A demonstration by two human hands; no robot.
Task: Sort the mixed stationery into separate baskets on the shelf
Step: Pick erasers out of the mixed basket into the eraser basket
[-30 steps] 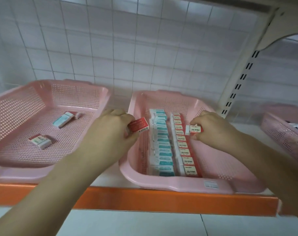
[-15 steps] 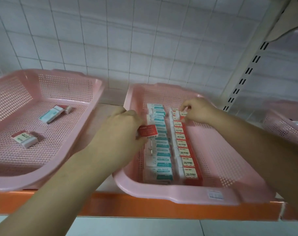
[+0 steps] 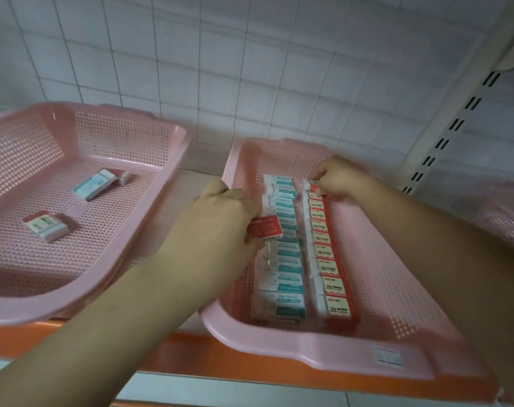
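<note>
Two pink mesh baskets stand on the shelf. The right basket (image 3: 314, 352) holds a row of teal-labelled erasers (image 3: 285, 259) and beside it a row of red 2B erasers (image 3: 327, 257). My left hand (image 3: 217, 221) grips one red eraser (image 3: 264, 229) above the teal row. My right hand (image 3: 339, 176) pinches another red eraser (image 3: 314, 186) at the far end of the red row. The left basket (image 3: 82, 289) holds a teal eraser (image 3: 94, 185), a small red one behind it (image 3: 121, 175) and a red-and-white one (image 3: 46, 226).
The shelf has an orange front edge (image 3: 250, 359) and a white tiled wall behind. A white slotted upright (image 3: 443, 136) rises at the right. Part of a third pink basket (image 3: 505, 218) shows at the far right.
My right hand carried its red eraser from mid-basket to the far end of the red row. My left hand stayed over the basket's left side with its eraser. The camera moved closer.
</note>
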